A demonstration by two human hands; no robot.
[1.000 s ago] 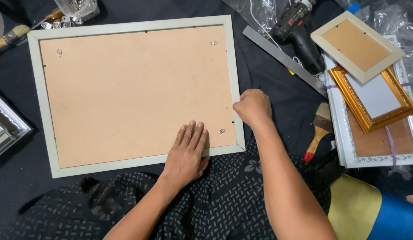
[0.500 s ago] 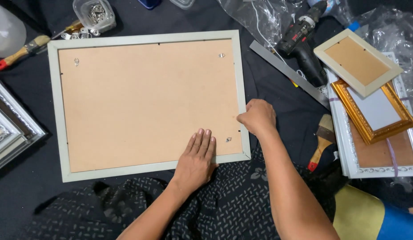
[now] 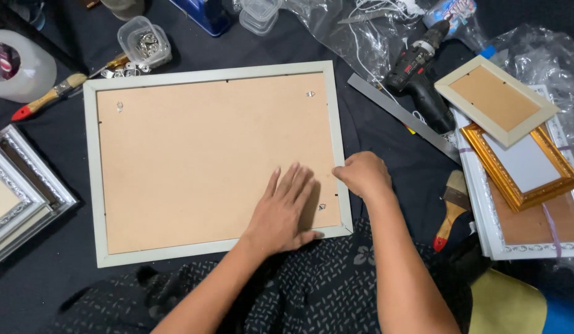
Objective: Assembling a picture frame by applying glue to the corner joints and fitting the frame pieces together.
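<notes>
A large pale grey picture frame [image 3: 94, 185] lies face down on a black cloth, its brown backing board [image 3: 194, 161] up. My left hand [image 3: 284, 207] rests flat on the board near the frame's lower right corner, fingers together and extended. My right hand [image 3: 363, 174] is curled at the frame's right edge, fingertips touching the rail. Small metal clips sit at the board's corners, one [image 3: 321, 207] just right of my left hand.
A cordless drill [image 3: 416, 68] and a metal ruler [image 3: 401, 117] lie right of the frame. Stacked frames [image 3: 515, 167] sit far right, silver frames [image 3: 21, 198] at left. Two brushes [image 3: 49, 97] [image 3: 449, 210], a container of hardware [image 3: 144, 42] and plastic bags [image 3: 355, 31] surround them.
The view has shifted, so the frame sits lower and more to the right in the picture. Both hands stay at the frame's lower right corner, barely changed.
</notes>
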